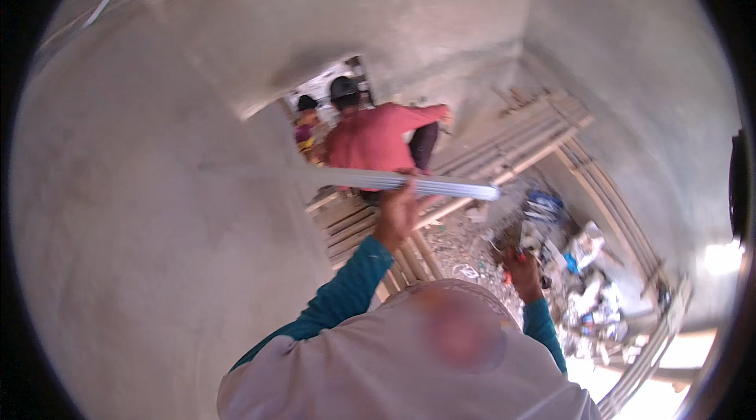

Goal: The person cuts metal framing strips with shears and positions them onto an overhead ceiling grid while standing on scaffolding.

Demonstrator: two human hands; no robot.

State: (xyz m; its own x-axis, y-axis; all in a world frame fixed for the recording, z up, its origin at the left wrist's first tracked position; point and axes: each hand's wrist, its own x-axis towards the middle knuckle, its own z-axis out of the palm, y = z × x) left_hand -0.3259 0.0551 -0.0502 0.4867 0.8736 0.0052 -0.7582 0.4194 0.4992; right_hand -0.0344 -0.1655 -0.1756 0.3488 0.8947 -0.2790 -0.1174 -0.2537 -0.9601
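My left hand (398, 211), in a teal sleeve, is closed around a long, pale metal bar (457, 187) that lies across the middle of the head view, its far left end smeared against the grey wall. The bar passes just in front of a co-worker in a red shirt (370, 140), who crouches with their back to me. My right hand (521, 274) is lower to the right, above the debris, closed on a small item with red on it that I cannot make out.
Wooden planks and poles (350, 227) form a platform beneath the co-worker and run along the right wall (646, 120). Rubble, sacks and scraps (583, 302) lie below. Another person (307, 128) shows at a wall opening. The grey wall (142, 223) rises close on my left.
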